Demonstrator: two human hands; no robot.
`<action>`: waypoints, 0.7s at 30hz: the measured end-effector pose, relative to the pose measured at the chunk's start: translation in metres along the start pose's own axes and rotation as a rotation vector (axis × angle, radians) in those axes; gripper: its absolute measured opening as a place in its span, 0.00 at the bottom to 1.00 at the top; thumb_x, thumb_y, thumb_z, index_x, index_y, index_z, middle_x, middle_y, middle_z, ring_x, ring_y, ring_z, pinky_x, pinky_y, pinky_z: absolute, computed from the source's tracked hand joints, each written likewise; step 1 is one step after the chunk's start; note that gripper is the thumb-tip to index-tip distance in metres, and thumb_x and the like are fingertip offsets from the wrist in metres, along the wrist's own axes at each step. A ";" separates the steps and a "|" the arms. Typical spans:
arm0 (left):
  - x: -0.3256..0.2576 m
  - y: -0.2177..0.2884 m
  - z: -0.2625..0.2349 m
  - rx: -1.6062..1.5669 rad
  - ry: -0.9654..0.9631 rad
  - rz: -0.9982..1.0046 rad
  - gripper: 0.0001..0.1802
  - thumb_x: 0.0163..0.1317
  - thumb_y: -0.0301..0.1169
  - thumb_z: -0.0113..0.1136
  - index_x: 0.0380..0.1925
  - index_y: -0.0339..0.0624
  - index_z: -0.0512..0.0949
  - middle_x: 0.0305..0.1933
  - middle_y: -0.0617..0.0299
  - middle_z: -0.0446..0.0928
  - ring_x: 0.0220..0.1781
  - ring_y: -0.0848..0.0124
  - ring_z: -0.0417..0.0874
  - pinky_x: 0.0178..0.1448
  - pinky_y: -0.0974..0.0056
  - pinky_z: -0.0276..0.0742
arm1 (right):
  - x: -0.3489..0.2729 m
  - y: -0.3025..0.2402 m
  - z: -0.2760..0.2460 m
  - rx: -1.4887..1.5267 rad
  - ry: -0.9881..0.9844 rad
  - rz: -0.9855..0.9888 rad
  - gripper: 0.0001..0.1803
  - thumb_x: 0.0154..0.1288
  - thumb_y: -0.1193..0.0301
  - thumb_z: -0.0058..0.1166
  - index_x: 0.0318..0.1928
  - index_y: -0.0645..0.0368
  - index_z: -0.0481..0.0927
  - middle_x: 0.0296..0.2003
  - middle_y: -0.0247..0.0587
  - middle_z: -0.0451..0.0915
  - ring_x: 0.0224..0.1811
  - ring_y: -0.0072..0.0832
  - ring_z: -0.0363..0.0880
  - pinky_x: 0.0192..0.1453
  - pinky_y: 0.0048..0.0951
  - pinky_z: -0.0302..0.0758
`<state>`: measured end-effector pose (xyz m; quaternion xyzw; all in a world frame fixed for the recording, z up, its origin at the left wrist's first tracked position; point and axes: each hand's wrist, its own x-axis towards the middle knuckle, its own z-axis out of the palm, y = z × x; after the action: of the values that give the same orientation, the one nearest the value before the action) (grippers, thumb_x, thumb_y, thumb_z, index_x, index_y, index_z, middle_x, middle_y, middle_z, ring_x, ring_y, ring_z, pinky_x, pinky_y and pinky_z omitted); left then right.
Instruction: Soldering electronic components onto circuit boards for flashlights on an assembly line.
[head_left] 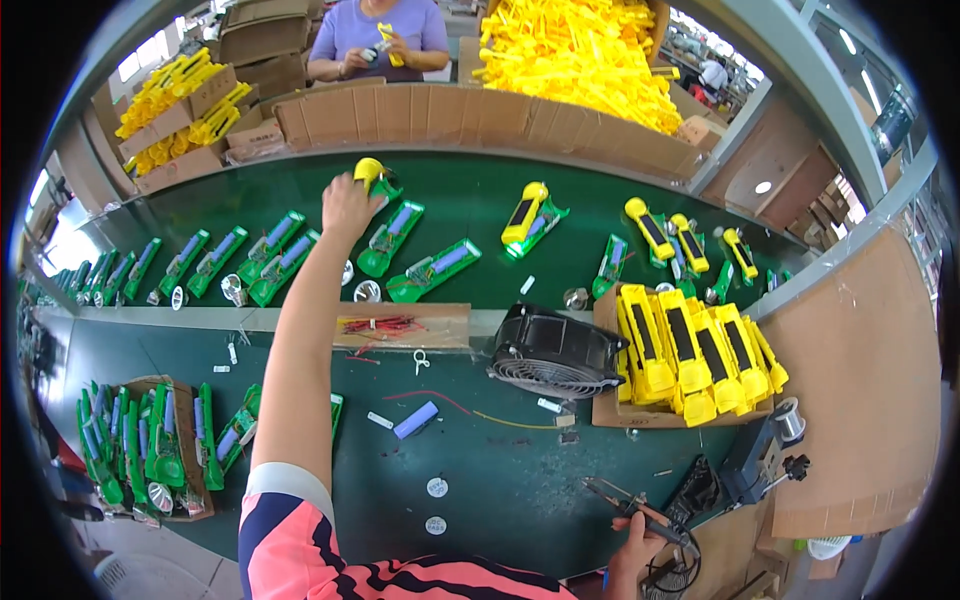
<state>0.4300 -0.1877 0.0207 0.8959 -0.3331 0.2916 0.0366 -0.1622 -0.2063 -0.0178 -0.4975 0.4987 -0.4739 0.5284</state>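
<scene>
Flashlight (372,178), yellow-headed on a green body, sits at the far edge of the green conveyor belt (470,200), and my left hand (347,207) is stretched out onto it, fingers curled over its near end; I see contact, but I cannot tell whether they have fully closed around it. My right hand (632,545), low at the near edge, has its fingers wrapped around the handle of a soldering iron (640,512), tip pointing left over the green workbench (480,470).

Just beside the left hand lie open green flashlight halves (390,238) in a loose row along the belt. Between belt and bench sits a cardboard tray of red wires (385,325). A black fan (552,352) rests near the bench centre, with a box of yellow flashlights (690,360) touching its right side. Across the belt, another person's hands (375,52) hold a yellow part.
</scene>
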 end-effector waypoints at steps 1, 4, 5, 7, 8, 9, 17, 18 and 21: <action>0.009 0.015 0.007 -0.042 -0.079 0.070 0.24 0.56 0.52 0.50 0.29 0.38 0.76 0.35 0.54 0.74 0.42 0.58 0.75 0.45 0.58 0.72 | 0.001 0.002 -0.001 -0.036 -0.014 -0.028 0.07 0.57 0.78 0.47 0.36 0.65 0.67 0.18 0.42 0.76 0.19 0.26 0.75 0.63 0.40 0.58; 0.011 0.065 0.033 -0.082 -0.247 0.305 0.22 0.58 0.47 0.49 0.26 0.37 0.77 0.33 0.47 0.77 0.38 0.56 0.79 0.40 0.57 0.76 | 0.006 0.005 -0.002 -0.054 -0.059 -0.109 0.08 0.57 0.79 0.48 0.38 0.66 0.67 0.20 0.44 0.76 0.20 0.27 0.77 0.59 0.40 0.64; 0.007 0.041 0.074 -0.112 -0.257 0.267 0.18 0.59 0.43 0.49 0.29 0.37 0.75 0.33 0.48 0.77 0.36 0.56 0.80 0.38 0.57 0.77 | 0.003 0.000 0.007 0.010 -0.110 -0.119 0.09 0.57 0.79 0.48 0.38 0.67 0.67 0.20 0.44 0.76 0.21 0.27 0.78 0.60 0.40 0.64; -0.003 0.049 0.072 -0.206 -0.227 0.059 0.12 0.57 0.34 0.49 0.35 0.36 0.70 0.31 0.48 0.78 0.32 0.57 0.81 0.34 0.57 0.78 | -0.001 -0.007 0.011 0.030 -0.080 0.027 0.10 0.56 0.80 0.49 0.39 0.67 0.68 0.23 0.46 0.77 0.25 0.29 0.80 0.58 0.37 0.66; -0.002 0.043 0.086 -0.201 -0.169 0.122 0.10 0.55 0.29 0.49 0.36 0.36 0.70 0.30 0.48 0.78 0.34 0.56 0.81 0.34 0.57 0.78 | -0.001 -0.007 0.010 0.057 -0.102 -0.045 0.10 0.56 0.80 0.49 0.40 0.68 0.68 0.26 0.47 0.77 0.26 0.29 0.80 0.56 0.35 0.68; -0.001 0.043 0.073 -0.284 -0.161 0.030 0.13 0.53 0.26 0.48 0.41 0.35 0.69 0.30 0.47 0.78 0.34 0.52 0.80 0.35 0.55 0.77 | -0.001 -0.005 0.007 0.083 -0.139 -0.116 0.11 0.55 0.80 0.50 0.40 0.69 0.69 0.29 0.48 0.77 0.27 0.29 0.80 0.54 0.33 0.70; 0.014 0.014 -0.061 -0.696 -0.200 0.013 0.29 0.31 0.25 0.62 0.41 0.43 0.69 0.35 0.50 0.75 0.39 0.56 0.77 0.42 0.59 0.73 | 0.049 -0.049 0.003 -0.057 -0.109 -0.653 0.10 0.60 0.76 0.46 0.43 0.64 0.68 0.22 0.37 0.79 0.27 0.24 0.76 0.63 0.43 0.57; 0.013 0.003 -0.084 -0.683 -0.137 0.060 0.29 0.30 0.25 0.62 0.41 0.43 0.69 0.34 0.51 0.75 0.39 0.58 0.77 0.41 0.60 0.73 | 0.069 -0.057 0.011 -0.034 -0.120 -0.768 0.10 0.60 0.75 0.47 0.43 0.62 0.69 0.26 0.39 0.78 0.29 0.27 0.77 0.62 0.43 0.57; -0.026 -0.019 -0.192 -0.687 -0.018 0.162 0.27 0.35 0.25 0.61 0.42 0.45 0.67 0.35 0.54 0.73 0.37 0.61 0.76 0.41 0.62 0.71 | 0.124 -0.080 0.034 -0.710 0.064 -0.953 0.17 0.54 0.78 0.52 0.46 0.56 0.71 0.37 0.41 0.76 0.46 0.36 0.73 0.62 0.42 0.57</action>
<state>0.3306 -0.1084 0.1678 0.8043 -0.4823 0.1566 0.3097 -0.1217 -0.3324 0.0550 -0.7983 0.3640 -0.4779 0.0436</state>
